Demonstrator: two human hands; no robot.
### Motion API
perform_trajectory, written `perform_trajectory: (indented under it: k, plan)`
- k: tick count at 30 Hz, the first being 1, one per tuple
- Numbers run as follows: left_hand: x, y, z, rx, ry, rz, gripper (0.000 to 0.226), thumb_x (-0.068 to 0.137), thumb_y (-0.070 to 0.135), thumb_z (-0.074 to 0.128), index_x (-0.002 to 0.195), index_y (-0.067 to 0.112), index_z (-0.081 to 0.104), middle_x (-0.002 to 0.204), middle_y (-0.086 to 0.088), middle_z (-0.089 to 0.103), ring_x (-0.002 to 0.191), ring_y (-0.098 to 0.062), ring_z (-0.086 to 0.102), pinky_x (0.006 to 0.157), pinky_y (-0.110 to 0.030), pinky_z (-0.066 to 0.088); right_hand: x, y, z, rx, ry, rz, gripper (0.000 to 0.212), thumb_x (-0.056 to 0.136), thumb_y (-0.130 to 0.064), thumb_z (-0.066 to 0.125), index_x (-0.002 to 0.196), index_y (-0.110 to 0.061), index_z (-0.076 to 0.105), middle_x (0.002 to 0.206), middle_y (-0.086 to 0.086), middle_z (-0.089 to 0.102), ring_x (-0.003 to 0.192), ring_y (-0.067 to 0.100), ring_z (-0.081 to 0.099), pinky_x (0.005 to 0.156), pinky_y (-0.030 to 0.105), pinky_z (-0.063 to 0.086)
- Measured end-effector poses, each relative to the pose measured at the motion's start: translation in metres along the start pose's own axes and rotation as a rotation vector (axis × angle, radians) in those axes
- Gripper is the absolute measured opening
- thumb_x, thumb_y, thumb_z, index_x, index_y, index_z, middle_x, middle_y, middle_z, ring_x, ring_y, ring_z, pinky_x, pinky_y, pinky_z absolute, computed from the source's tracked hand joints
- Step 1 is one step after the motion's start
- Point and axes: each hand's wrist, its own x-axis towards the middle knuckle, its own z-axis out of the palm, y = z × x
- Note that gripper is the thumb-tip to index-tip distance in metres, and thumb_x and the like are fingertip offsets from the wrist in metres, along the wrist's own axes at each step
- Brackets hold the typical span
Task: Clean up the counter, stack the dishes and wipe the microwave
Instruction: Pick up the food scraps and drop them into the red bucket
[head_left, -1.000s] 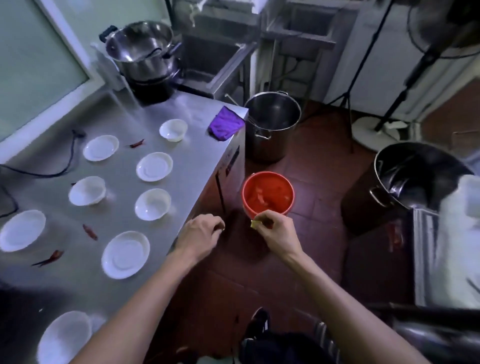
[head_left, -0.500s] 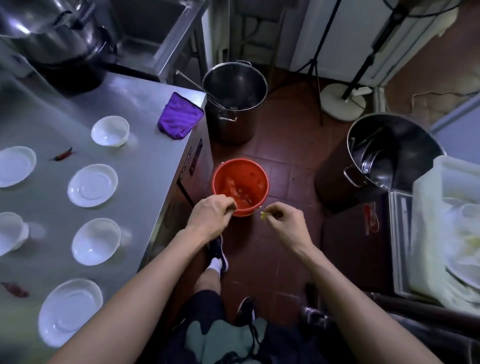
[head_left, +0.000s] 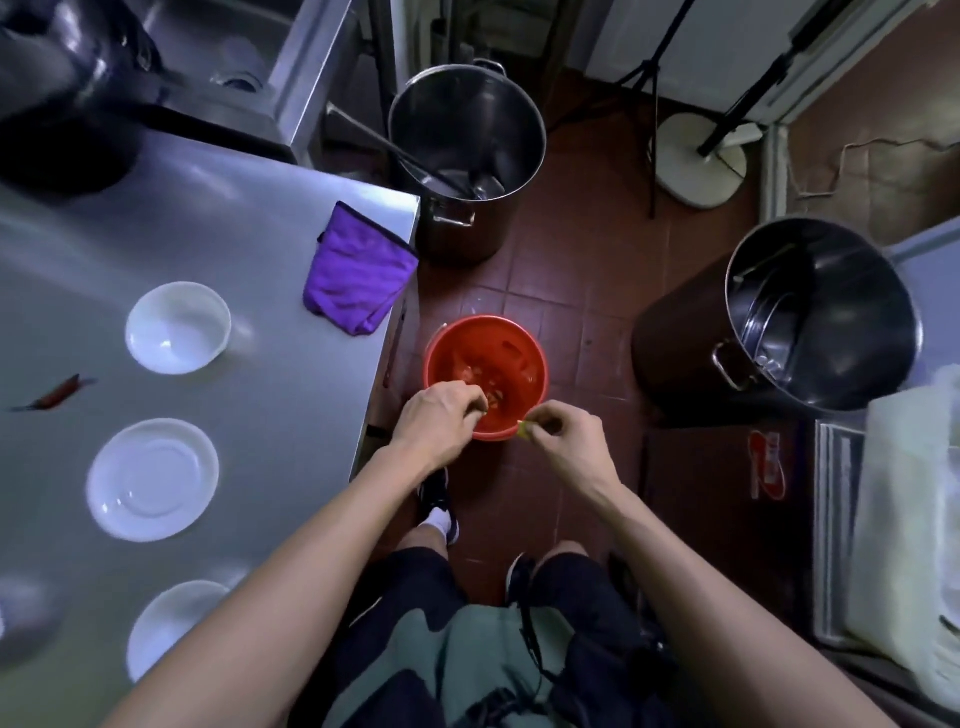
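Yellow-green scrap (head_left: 522, 429) pinched in right hand (head_left: 569, 439) fingers, over red bucket (head_left: 519, 345) rim.

Both bare forearms reach forward and down from the bottom of the view, converging toward the middle, the left arm running up from the lower left and the right from the lower right. The left hand (head_left: 439, 415) is seen from its back, knuckles up, fingers curled down and bunched together at the tips; whether they hold anything cannot be told. The right hand (head_left: 569, 434) sits just beside it, apart from it, wrist bent slightly, thumb and forefinger pinched on a small yellow-green scrap (head_left: 523, 429) while the other fingers curl loosely behind
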Motion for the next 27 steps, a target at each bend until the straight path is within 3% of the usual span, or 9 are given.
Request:
perform_trajectory:
  k: [11, 16, 27]
  plan:
    - [0.049, -0.011, 0.039, -0.019, -0.107, -0.075, 0.01, 0.093, 0.03, 0.063, 0.102, 0.031, 0.066, 0.103, 0.01, 0.066, 0.102, -0.018, 0.061, 0.084, -0.035, 0.05, 0.068, 0.03, -0.005, 0.017, -0.043, 0.101, 0.003, 0.086, -0.026, 0.075, 0.089, -0.026, 0.074, 0.08, -0.016, 0.071, 0.079, -0.002, 0.065, 0.076, 0.027, 0.057]
    - [0.074, -0.015, 0.064, 0.008, -0.124, -0.122, 0.011, 0.093, 0.029, 0.062, 0.104, 0.029, 0.066, 0.103, 0.008, 0.066, 0.103, -0.019, 0.061, 0.086, -0.038, 0.05, 0.104, 0.066, -0.005, 0.006, -0.184, 0.137, 0.001, 0.087, -0.026, 0.073, 0.086, -0.027, 0.073, 0.079, -0.015, 0.071, 0.08, 0.001, 0.066, 0.078, 0.035, 0.058]
    - [0.155, -0.036, 0.162, -0.119, -0.15, -0.302, 0.011, 0.092, 0.025, 0.064, 0.1, 0.031, 0.066, 0.096, 0.013, 0.065, 0.096, -0.016, 0.061, 0.078, -0.033, 0.049, 0.195, 0.158, 0.039, -0.105, -0.398, 0.14, 0.005, 0.085, -0.018, 0.067, 0.083, -0.022, 0.07, 0.077, -0.007, 0.071, 0.076, 0.011, 0.066, 0.077, 0.036, 0.055]
